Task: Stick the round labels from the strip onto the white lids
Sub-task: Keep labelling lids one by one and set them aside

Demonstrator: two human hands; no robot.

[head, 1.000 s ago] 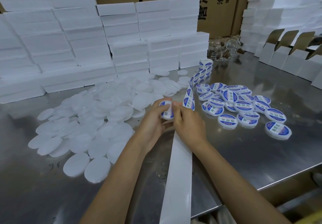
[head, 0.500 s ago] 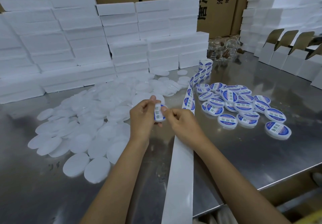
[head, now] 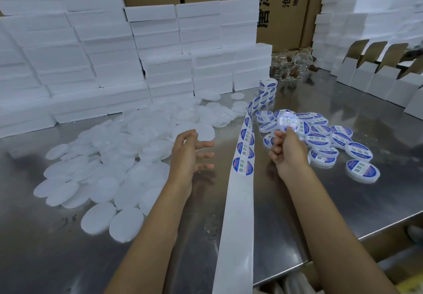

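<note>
A paper label strip [head: 243, 169] runs from its roll [head: 267, 89] down the steel table [head: 297, 213] toward me; the blue round labels end near its middle, and below that the backing is bare. Plain white lids [head: 109, 163] lie heaped on the left. Labelled lids [head: 332, 142] lie grouped on the right. My right hand [head: 288, 150] pinches the lower edge of a labelled lid [head: 287, 121], blurred by motion, above the labelled group. My left hand [head: 191, 154] hovers left of the strip with fingers spread and nothing in it.
Stacks of white foam boxes [head: 160, 49] wall the back and left. Brown cartons [head: 286, 1] stand behind them. Open white cartons [head: 375, 78] line the far right. Clear jars [head: 290, 65] sit at the back. The table's front edge [head: 357, 241] runs diagonally at lower right.
Both hands were together at the strip on one lid. Now my right hand has carried the labelled lid right toward the labelled group, and my left hand has let go and opened.
</note>
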